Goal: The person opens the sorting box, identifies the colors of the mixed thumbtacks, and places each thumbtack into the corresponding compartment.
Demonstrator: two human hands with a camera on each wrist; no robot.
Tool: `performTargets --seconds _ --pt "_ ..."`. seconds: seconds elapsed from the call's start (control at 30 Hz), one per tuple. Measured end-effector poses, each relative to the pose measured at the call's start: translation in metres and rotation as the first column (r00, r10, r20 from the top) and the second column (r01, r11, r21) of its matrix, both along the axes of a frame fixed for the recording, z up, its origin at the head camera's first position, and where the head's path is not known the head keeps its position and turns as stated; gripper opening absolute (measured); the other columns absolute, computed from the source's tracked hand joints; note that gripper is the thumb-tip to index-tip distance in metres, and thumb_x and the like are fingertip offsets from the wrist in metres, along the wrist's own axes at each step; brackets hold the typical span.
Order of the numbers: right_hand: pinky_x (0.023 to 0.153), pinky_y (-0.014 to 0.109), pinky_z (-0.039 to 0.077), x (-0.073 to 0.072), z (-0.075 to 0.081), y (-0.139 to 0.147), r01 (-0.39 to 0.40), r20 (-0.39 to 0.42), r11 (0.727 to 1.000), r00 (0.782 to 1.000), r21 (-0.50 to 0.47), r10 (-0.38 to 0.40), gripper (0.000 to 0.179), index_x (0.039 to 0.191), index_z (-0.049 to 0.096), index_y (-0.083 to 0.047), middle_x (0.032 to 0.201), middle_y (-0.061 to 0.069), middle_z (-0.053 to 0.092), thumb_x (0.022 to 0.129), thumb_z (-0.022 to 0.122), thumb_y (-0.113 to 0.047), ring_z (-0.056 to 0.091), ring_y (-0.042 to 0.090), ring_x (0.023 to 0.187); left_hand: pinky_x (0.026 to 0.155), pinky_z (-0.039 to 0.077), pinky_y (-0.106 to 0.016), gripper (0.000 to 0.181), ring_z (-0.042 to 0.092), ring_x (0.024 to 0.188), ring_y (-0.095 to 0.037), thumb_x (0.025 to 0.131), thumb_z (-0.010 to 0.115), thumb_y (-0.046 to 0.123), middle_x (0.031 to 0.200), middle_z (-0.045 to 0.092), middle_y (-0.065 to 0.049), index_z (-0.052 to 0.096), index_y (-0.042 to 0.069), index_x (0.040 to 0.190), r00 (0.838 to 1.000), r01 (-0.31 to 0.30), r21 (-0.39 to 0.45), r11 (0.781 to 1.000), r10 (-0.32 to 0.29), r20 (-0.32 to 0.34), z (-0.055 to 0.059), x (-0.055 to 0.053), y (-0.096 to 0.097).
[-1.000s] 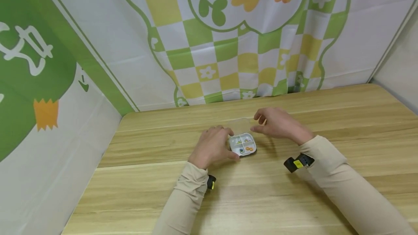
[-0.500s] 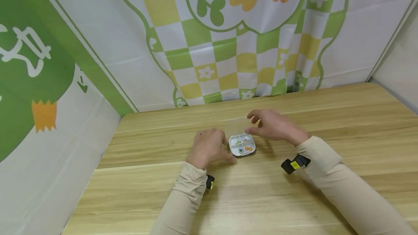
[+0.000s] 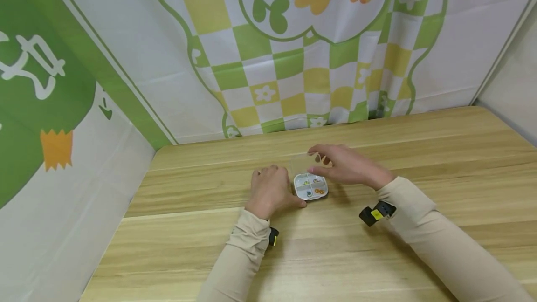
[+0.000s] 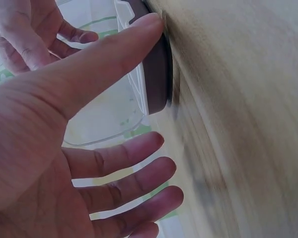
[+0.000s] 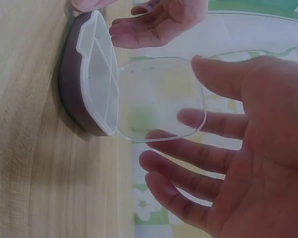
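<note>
A small pill box (image 3: 310, 185) with a white divided tray and a dark base (image 5: 72, 89) sits on the table. Its clear hinged lid (image 3: 299, 163) stands raised at the far side. Small orange pieces (image 3: 319, 191) and other tiny coloured pieces lie in the compartments. My left hand (image 3: 270, 192) is at the box's left, thumb against the near edge of the base and other fingers loosely extended, apart from it in the left wrist view. My right hand (image 3: 350, 166) is at the lid's right edge, thumb in front, index fingertip (image 5: 189, 117) seen through the clear plastic.
The wooden table (image 3: 201, 246) extends on all sides of the box. Behind it hangs a checked green and yellow curtain (image 3: 289, 78). Black wrist cameras (image 3: 371, 215) sit on both sleeves.
My right hand has moved left and slightly nearer, so its fingers now overlap the lid. My left hand drew slightly away from the box, then came back with its thumb at the near edge.
</note>
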State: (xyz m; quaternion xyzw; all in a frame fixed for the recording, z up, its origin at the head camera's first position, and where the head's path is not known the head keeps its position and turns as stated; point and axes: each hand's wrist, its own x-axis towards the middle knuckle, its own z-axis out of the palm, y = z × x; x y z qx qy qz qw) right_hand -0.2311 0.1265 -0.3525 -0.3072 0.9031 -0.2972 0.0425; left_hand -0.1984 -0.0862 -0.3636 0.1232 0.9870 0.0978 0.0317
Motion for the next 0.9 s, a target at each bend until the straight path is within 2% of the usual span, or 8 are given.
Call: performTargets --seconds 0.3,0.43,0.53,0.73,0.9 --pt "0.094 0.049 0.050 -0.0004 -0.0001 -0.0003 -0.028 0.031 0.999 0.999 -0.030 0.029 0.040 0.126 0.068 -0.002 0.119 0.011 0.070 0.109 0.046 -0.030 0.065 0.026 0.111 0.091 0.042 -0.048 0.066 0.060 0.092 -0.030 0.057 0.096 0.053 0.090 0.059 -0.005 0.058 0.012 0.091 1.000 -0.006 0.029 1.000 0.007 -0.026 -0.0006 0.0008 -0.0001" --pt "0.086 0.045 0.052 -0.0014 -0.0010 -0.0009 -0.057 0.023 0.998 0.998 -0.015 0.057 0.031 0.114 0.072 -0.004 0.106 0.008 0.072 0.108 0.050 -0.024 0.065 0.019 0.097 0.091 0.042 -0.048 0.066 0.059 0.094 -0.031 0.058 0.097 0.052 0.091 0.059 -0.005 0.059 0.012 0.093 1.000 -0.002 0.035 0.999 0.003 -0.027 -0.0010 0.0011 -0.0003" --pt "0.082 0.042 0.052 -0.0014 -0.0010 -0.0018 -0.067 0.026 0.998 0.997 0.007 0.067 0.027 0.112 0.073 -0.005 0.102 0.004 0.072 0.106 0.054 -0.023 0.064 0.016 0.091 0.091 0.042 -0.048 0.068 0.060 0.095 -0.031 0.058 0.096 0.052 0.093 0.060 -0.006 0.061 0.010 0.098 1.000 0.002 0.035 0.999 -0.001 -0.025 -0.0011 0.0006 -0.0001" --pt "0.083 0.041 0.052 -0.0003 0.0002 -0.0024 -0.065 0.026 0.997 0.998 0.034 0.064 0.022 0.110 0.074 -0.010 0.102 -0.002 0.071 0.104 0.060 -0.026 0.064 0.015 0.094 0.095 0.042 -0.048 0.078 0.061 0.104 -0.033 0.060 0.096 0.052 0.107 0.066 -0.010 0.065 0.006 0.115 1.000 0.008 0.025 1.000 -0.008 -0.022 -0.0012 -0.0001 0.0002" --pt "0.089 0.045 0.051 0.0001 0.0010 -0.0015 -0.080 0.036 0.995 0.996 0.052 0.078 0.019 0.110 0.074 -0.013 0.106 -0.003 0.071 0.101 0.065 -0.026 0.064 0.020 0.101 0.096 0.042 -0.049 0.079 0.061 0.107 -0.034 0.060 0.096 0.051 0.111 0.066 -0.011 0.065 0.005 0.118 1.000 0.014 0.030 0.999 -0.013 -0.025 -0.0010 0.0004 0.0002"
